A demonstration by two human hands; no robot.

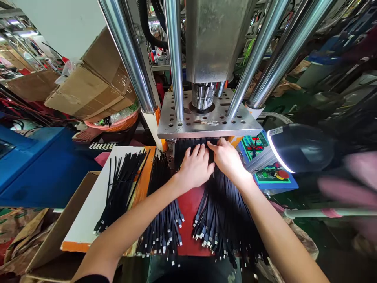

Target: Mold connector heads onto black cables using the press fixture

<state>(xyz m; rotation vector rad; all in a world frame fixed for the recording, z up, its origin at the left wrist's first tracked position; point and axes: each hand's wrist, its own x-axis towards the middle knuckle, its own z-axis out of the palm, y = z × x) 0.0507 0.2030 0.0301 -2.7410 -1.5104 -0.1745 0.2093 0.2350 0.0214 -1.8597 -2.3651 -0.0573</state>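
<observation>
My left hand [194,167] lies with its fingers stretched forward over a black mould [180,151] below the press's steel plate [212,129]. Beside it, my right hand [228,157] is at the mould's right end, fingers curled in and thumb pointing left. What its fingertips hold, if anything, is hidden. Black cables with metal plugs [226,220] hang toward me under my right wrist. Another bundle of black cables [161,224] runs beneath my left forearm. Both bundles rest on a red surface [188,220].
Further black cables [122,184] lie on a white board [85,208] at left, beside an open carton [63,224]. Steel columns [173,59] flank the press head. A lamp [303,147] and a control panel [273,175] stand at right. A person's blurred pink sleeve [347,190] shows there.
</observation>
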